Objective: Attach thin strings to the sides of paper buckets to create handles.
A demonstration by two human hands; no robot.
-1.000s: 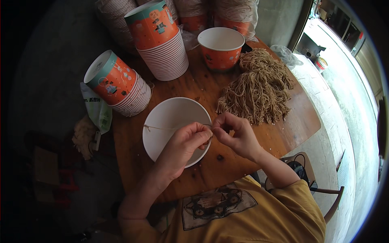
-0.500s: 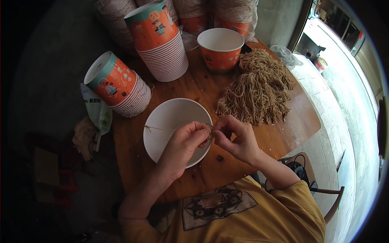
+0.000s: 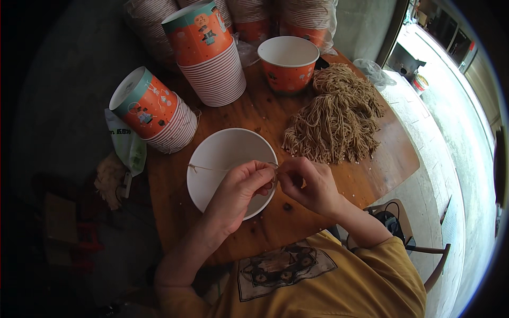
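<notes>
A wide white paper bucket (image 3: 212,151) stands before me, its open mouth facing up. A thin tan string (image 3: 209,169) runs across it from a small knot at the left rim to my left hand (image 3: 241,185). That hand's thumb and fingers are pinched on the string over the bucket's right side. My right hand (image 3: 313,185) is close beside it at the right rim, fingertips pinched together at the string's end. The fingers hide the exact point where the string meets the rim. Right of the bucket lies a heap of tan strings (image 3: 339,122).
On the wooden table (image 3: 318,212) are a tall stack of orange paper buckets (image 3: 212,58), a tilted stack (image 3: 154,108) to the left and a single upright orange bucket (image 3: 289,63). Plastic-wrapped stacks (image 3: 252,21) stand behind. A chair (image 3: 437,259) is at the right.
My right hand's fingers have curled and turned slightly, closing in toward the string near the rim. My left hand and the bucket have hardly moved.
</notes>
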